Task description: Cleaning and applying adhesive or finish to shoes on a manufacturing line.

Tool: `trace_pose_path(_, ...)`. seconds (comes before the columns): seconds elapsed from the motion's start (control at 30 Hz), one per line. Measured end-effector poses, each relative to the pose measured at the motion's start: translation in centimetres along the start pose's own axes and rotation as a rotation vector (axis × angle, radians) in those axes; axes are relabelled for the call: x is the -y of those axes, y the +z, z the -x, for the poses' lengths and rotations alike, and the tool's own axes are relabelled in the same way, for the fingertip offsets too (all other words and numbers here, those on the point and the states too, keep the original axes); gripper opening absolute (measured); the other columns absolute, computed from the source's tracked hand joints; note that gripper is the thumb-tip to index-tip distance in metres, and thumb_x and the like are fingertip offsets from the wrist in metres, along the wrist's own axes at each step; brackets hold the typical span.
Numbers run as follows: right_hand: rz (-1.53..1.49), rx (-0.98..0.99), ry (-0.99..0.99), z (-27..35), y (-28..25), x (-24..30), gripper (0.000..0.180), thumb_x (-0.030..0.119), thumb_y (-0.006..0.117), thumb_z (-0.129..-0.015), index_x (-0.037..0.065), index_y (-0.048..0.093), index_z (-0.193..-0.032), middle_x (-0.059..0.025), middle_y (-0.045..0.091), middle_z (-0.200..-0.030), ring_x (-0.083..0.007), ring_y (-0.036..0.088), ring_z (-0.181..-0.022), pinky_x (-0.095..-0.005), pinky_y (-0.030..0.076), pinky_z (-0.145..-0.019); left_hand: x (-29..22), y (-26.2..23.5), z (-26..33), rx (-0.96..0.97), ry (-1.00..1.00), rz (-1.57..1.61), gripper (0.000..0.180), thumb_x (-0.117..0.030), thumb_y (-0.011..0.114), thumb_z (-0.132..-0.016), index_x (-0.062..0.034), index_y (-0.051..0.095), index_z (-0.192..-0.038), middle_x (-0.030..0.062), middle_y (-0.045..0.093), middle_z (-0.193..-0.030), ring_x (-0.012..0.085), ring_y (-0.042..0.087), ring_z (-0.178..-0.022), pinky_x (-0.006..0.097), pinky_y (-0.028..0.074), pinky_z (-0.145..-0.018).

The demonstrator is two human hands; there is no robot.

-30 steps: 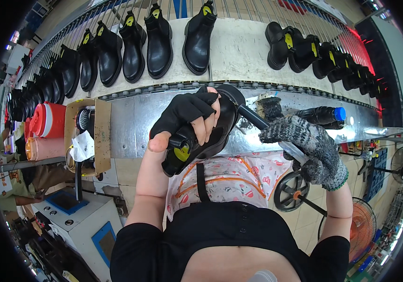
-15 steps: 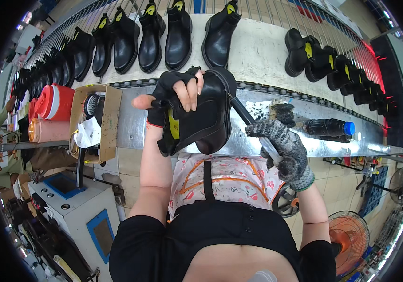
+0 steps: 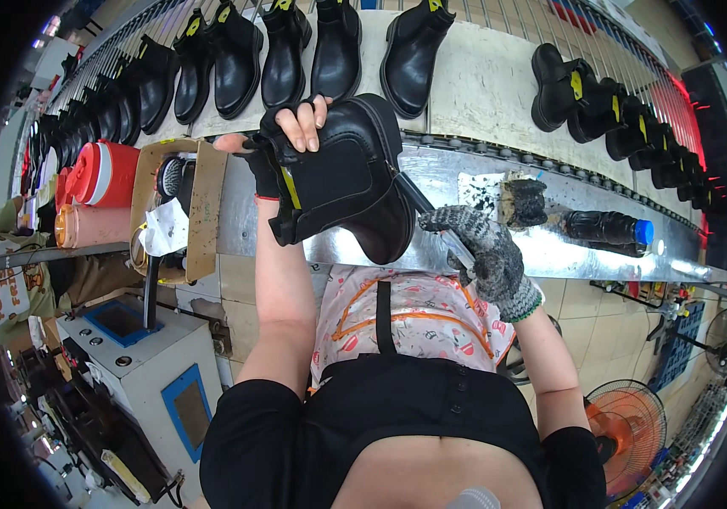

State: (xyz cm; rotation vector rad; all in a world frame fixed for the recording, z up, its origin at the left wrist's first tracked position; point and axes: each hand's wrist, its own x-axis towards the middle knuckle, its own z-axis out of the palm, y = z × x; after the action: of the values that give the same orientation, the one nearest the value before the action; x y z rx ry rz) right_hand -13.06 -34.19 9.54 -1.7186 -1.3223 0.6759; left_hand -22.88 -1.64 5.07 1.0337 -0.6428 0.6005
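A black ankle boot (image 3: 338, 182) is held up on its side over the metal bench, its yellow pull tab and lining showing at the opening. My left hand (image 3: 283, 140), in a black fingerless glove, grips the boot by its upper, fingers over the top and thumb sticking out to the left. In a grey knitted glove, my right hand (image 3: 486, 254) is closed around a slim pen-like tool (image 3: 415, 193) with a black front and a clear rear part. The thin tip of this tool meets the boot at the seam between upper and sole.
Beyond the bench (image 3: 431, 157), a row of black boots (image 3: 283, 64) stands on a conveyor, with more boots (image 3: 588, 102) at right. A dark sponge-like block (image 3: 523, 202) and a blue-capped bottle (image 3: 605, 232) lie on the bench. A cardboard box (image 3: 204, 204) and red jug (image 3: 100, 174) are left.
The boot and both hands have shifted left over the bench, and the boot has tilted slightly. My grips look the same, and the tool tip remains at the sole edge.
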Motion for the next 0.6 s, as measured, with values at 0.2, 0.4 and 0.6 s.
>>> trace_pose_path(0.2, -0.189, 0.064, 0.119, -0.2, -0.1, -0.6, 0.051, 0.044, 0.048, -0.087, 0.009, 0.063, -0.121, -0.0114, 0.065, -0.111, -0.0255, 0.064, -0.093, -0.0338, 0.05, -0.081, -0.2, -0.9, 0.5, -0.058, 0.031, 0.01, 0.096, -0.097, 0.019, -0.067, -0.0084, 0.057, -0.069, 0.0061, 0.055, -0.071, 0.0193, 0.042, -0.088, 0.036, 0.025, -0.105)
trace_pose_path(0.4, -0.145, 0.068, 0.032, 0.0, -0.3, -1.6, 0.064, 0.056, 0.028, -0.095, 0.009, 0.066, -0.116, -0.0137, 0.068, -0.104, -0.0264, 0.065, -0.083, -0.0334, 0.049, -0.078, 0.0, -1.6, 1.4, -0.119, 0.072, 0.044, 0.096, -0.097, 0.022, -0.067, -0.0076, 0.058, -0.071, 0.0056, 0.053, -0.072, 0.0193, 0.041, -0.09, 0.035, 0.026, -0.104)
trace_pose_path(0.6, -0.019, -0.01, -0.206, 0.2, 0.7, -3.0, 0.063, 0.056, 0.03, -0.096, 0.008, 0.067, -0.114, -0.0102, 0.07, -0.102, -0.0182, 0.06, -0.06, -0.0298, 0.05, -0.064, -0.4, -3.7, 2.6, -0.161, 0.034, 0.087, 0.097, -0.096, 0.024, -0.067, -0.0061, 0.059, -0.073, 0.0073, 0.053, -0.073, 0.0186, 0.042, -0.089, 0.034, 0.028, -0.102)
